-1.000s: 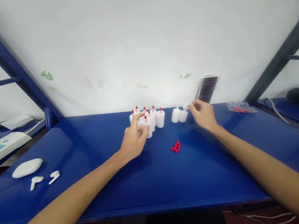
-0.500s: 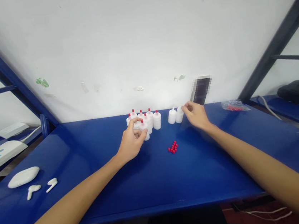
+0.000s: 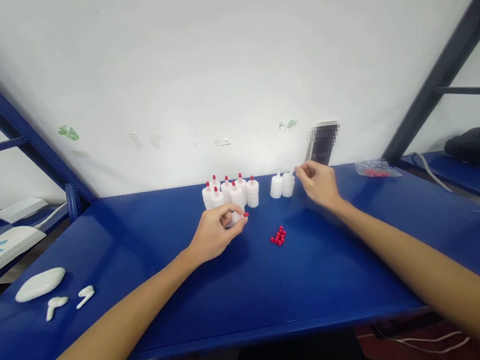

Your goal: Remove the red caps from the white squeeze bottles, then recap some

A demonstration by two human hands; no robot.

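My left hand grips a small white squeeze bottle with a red cap. The bottle leans to the right, partly hidden by the fingers. Just behind it several white bottles stand grouped, each topped with a red tip. My right hand is beside two white bottles without red caps, its thumb and index finger slightly apart at the upper edge of the right-hand bottle. The other uncapped bottle stands upright to its left. Loose red caps lie in a small cluster between my hands.
A dark phone-like object, partly pixelated, leans on the wall. To its right lies a clear bag of red pieces. White earbuds and their case are at left, near a power strip. Blue frame posts stand both sides.
My left hand has tipped the capped front bottle from upright to the right. A white piece at my right fingertips has come down to the right-hand uncapped bottle, and the fingers have drawn slightly away.
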